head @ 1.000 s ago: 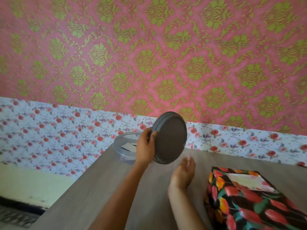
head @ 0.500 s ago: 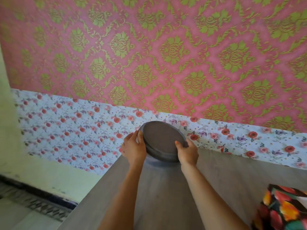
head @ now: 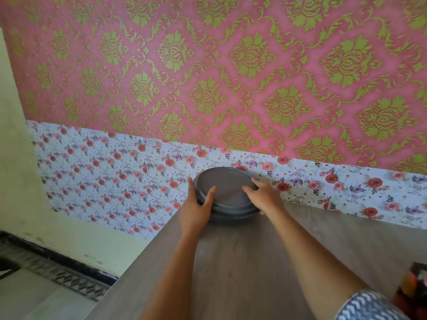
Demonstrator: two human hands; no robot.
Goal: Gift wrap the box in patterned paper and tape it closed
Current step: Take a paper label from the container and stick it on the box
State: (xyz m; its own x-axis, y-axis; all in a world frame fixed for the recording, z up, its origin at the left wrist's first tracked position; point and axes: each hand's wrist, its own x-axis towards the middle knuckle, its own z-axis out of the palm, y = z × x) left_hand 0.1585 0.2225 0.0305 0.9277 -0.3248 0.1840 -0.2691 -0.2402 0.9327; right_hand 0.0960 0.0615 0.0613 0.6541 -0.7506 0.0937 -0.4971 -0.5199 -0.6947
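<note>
Although the task concerns a box, neither of the hands is on it at this moment. Both are occupied at the far end of the counter [head: 242,262], close against the papered wall [head: 208,88], with a round grey container [head: 231,218] and its lid [head: 227,190]. The left hand [head: 196,207] is clasped on the left rim of the lid, with the thumb laid across the top and the fingers set against the side. The right hand [head: 265,198] is curled over the right rim, with the fingertips hooked onto the top. The lid is seated flat on the container, and whether it is being pressed home or prised off cannot be told.

The box [head: 414,289] is seen only as a sliver at the lower right edge of the view, well apart from the hands and beside a patterned sleeve [head: 369,307]. What is visible of it is covered in dark paper printed with red and orange shapes, so the wrapping is judged to be at least largely on. Whether the seams and end flaps have been folded and taped cannot be determined, since most of the box is cut off.

The work is therefore judged to be either near its end, with supplies being shut away, or paused while something is fetched from the container. In either case a check of the seams is what would be left.
</note>
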